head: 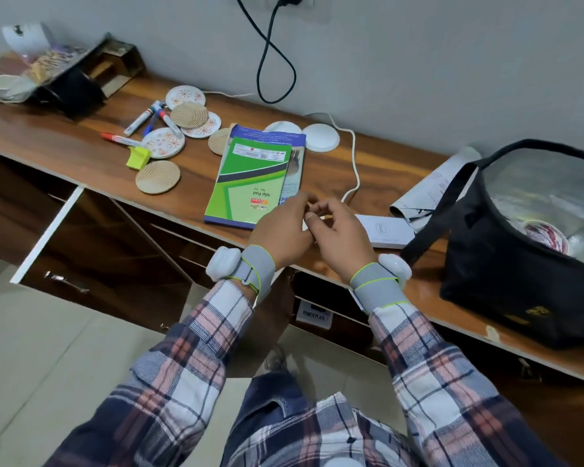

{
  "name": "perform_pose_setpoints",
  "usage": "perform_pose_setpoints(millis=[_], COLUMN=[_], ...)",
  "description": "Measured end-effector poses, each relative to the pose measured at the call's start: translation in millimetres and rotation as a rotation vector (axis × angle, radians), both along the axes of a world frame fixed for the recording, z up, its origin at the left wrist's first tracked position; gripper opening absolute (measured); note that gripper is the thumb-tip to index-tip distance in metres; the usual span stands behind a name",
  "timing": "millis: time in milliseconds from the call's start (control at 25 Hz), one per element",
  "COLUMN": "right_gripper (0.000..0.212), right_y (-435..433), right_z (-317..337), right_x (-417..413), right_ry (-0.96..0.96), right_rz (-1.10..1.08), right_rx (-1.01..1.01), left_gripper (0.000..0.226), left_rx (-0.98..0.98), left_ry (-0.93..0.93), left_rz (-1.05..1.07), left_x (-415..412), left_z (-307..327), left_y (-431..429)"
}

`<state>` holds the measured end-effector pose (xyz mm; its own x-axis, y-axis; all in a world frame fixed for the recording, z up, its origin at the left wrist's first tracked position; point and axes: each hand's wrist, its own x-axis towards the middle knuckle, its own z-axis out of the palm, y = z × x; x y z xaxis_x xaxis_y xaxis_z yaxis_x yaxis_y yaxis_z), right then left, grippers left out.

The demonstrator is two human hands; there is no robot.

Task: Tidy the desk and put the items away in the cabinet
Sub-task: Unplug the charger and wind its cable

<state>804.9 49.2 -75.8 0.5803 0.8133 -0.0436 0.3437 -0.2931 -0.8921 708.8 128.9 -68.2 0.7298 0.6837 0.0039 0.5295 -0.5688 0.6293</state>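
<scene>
My left hand (pixel 282 224) and my right hand (pixel 341 230) meet over the desk's front edge (pixel 216 235), fingers curled. Together they pinch a small pale thing (pixel 309 206) that the fingers mostly hide. A white cable's end (pixel 346 197) lies just behind them. A green slip pad (pixel 250 180) on a blue booklet (pixel 270 131) sits left of my hands. Further left are round coasters (pixel 158 176), several markers (pixel 120 139) and a yellow note block (pixel 138 157). A white flat box (pixel 386 232) lies right of my hands.
A black insulated bag (pixel 520 264) stands open at the right, with a rolled newspaper (pixel 432 188) behind it. A dark organiser (pixel 75 89) fills the far left corner. Two white discs (pixel 322 138) lie by the wall. Below the desk a cabinet door (pixel 48 234) stands open.
</scene>
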Motion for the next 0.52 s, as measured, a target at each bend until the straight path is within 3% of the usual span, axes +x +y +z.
perform_pose_setpoints(millis=[520], right_gripper=[0.010], right_y=[137.9], right_z=[-2.8], right_x=[79.1], right_ry=[-0.003], right_rz=[0.002], right_rx=[-0.041], left_gripper=[0.047], left_rx=[-0.054], left_ry=[-0.018], left_rz=[0.199], left_x=[70.1], left_z=[-11.4], left_y=[172.2])
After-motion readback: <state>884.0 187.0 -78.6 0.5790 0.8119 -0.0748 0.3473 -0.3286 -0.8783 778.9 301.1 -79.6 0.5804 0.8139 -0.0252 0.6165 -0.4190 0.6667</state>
